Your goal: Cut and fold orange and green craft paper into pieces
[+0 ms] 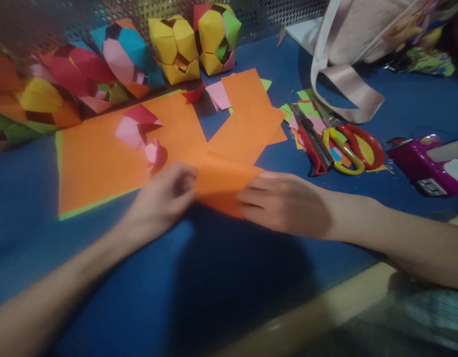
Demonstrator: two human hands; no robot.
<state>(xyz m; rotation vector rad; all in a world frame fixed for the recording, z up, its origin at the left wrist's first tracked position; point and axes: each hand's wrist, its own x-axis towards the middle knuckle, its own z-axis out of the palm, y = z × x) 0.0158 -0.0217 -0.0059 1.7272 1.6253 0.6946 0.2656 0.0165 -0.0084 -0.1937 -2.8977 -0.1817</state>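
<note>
An orange piece of paper [223,181], bent over on itself along its upper side, is held between my two hands above the blue table. My left hand [172,191] pinches its left end, fingers curled in. On the right end, my right hand [279,201] is closed with its fingers bent over the paper; some motion blur softens both hands. Just beyond lie orange sheets [98,153] with a green edge showing beneath. Two small folded pink-and-red paper pieces [135,126] rest on those sheets, and another orange sheet [247,104] lies farther back.
Several folded paper shapes [174,47] line the back by a perforated metal panel. Right of the sheets are a utility knife [314,139], red-and-yellow scissors [348,148] and paper scraps [306,106]. A purple device [425,163] and a bag with a pale strap [353,94] stand farther right.
</note>
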